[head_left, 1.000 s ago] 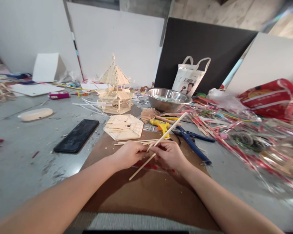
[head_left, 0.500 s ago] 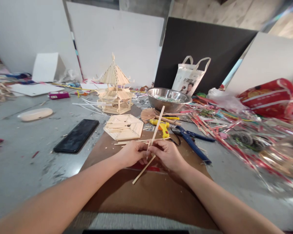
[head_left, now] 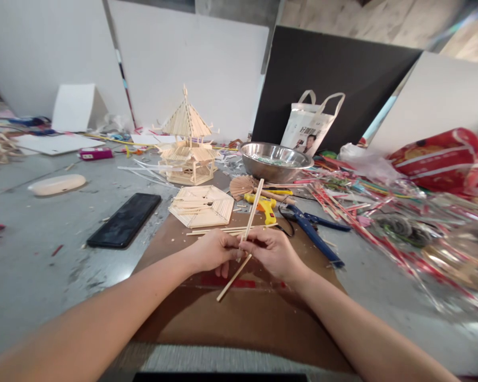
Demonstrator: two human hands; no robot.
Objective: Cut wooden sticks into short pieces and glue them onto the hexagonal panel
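Both hands meet over a brown cardboard sheet [head_left: 239,318]. My left hand [head_left: 212,252] and my right hand [head_left: 273,252] are closed on a pair of pale wooden chopsticks [head_left: 253,209]. The pair is splitting: one stick points up and away, the other [head_left: 231,278] angles down toward me. Just beyond my hands lie a few loose sticks [head_left: 223,231], a hexagonal stick panel [head_left: 202,206] and a stick-built pagoda model [head_left: 188,143].
A black phone [head_left: 124,220] lies left of the cardboard. A yellow glue gun [head_left: 264,206], blue pliers [head_left: 313,233], a steel bowl [head_left: 274,161] and a white tote bag [head_left: 310,124] sit behind. Wrapped chopsticks and plastic packets [head_left: 402,223] clutter the right side.
The upper stick has swung from pointing up-right to nearly upright, while the lower end has stayed low, so the pair bends apart at my fingers.
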